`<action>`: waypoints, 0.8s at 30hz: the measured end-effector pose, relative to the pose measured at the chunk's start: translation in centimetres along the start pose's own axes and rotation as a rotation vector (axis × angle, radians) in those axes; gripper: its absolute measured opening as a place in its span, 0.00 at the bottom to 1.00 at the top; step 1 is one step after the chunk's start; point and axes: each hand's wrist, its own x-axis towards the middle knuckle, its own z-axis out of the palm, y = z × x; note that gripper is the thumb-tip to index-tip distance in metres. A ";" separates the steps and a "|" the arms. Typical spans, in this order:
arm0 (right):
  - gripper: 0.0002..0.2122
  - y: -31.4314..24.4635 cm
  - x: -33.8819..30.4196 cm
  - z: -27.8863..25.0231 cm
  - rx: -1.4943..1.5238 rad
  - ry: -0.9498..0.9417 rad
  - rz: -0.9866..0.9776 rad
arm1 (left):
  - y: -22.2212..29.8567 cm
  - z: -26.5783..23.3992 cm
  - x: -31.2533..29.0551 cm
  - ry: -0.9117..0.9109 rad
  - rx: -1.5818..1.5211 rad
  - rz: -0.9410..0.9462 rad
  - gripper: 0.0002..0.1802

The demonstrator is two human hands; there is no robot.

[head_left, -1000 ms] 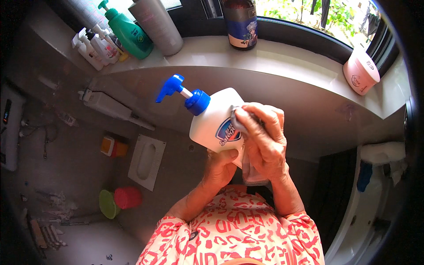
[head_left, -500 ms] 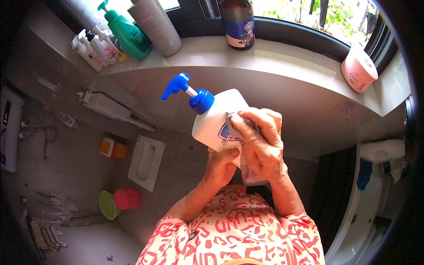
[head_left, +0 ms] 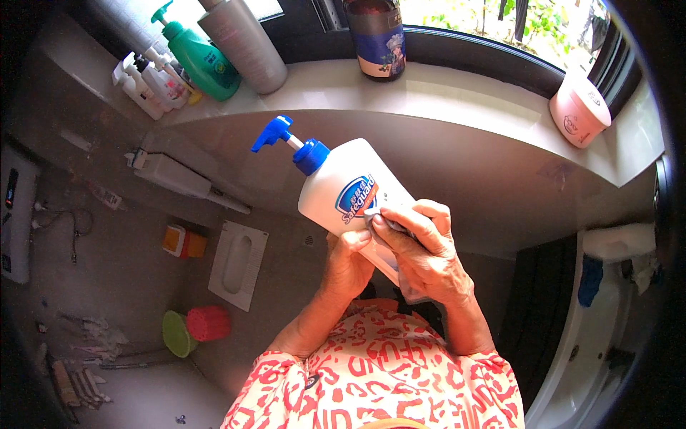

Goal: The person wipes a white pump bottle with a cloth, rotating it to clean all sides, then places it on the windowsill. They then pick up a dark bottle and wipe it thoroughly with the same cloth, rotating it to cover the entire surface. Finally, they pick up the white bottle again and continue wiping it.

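Observation:
A white pump bottle (head_left: 325,196) with a blue pump head is held up in front of me, tilted with its pump toward the upper left. My left hand (head_left: 348,263) grips it low on its left side, thumb across the front; the other fingers are hidden behind it. My right hand (head_left: 429,250) is closed on a grey cloth (head_left: 414,287) and presses it against the lower right of the bottle's front. Part of the cloth hangs below that hand. The blue and orange label on the bottle shows above my fingers.
On the window ledge (head_left: 457,96) stand a green pump bottle (head_left: 204,68), a grey bottle (head_left: 246,46), a dark brown bottle (head_left: 376,43), several small bottles and a pink tub (head_left: 580,113). Below left are a squat toilet (head_left: 239,264) and green and red buckets (head_left: 208,323). A white basin (head_left: 582,357) lies right.
The bottle has shifted slightly left. My right hand has slid the cloth down the front of the bottle, uncovering more of the label.

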 end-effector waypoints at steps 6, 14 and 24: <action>0.21 0.6 -0.3 0.2 0.313 0.274 0.235 | -0.2 0.4 0.0 -0.084 -0.051 -0.038 0.28; 0.19 0.5 0.5 0.6 0.123 0.098 -0.029 | -1.1 -0.4 0.2 -0.136 -0.020 -0.070 0.31; 0.21 0.5 1.4 0.3 0.057 -0.008 -0.038 | -1.9 0.4 0.1 -0.084 0.097 0.008 0.39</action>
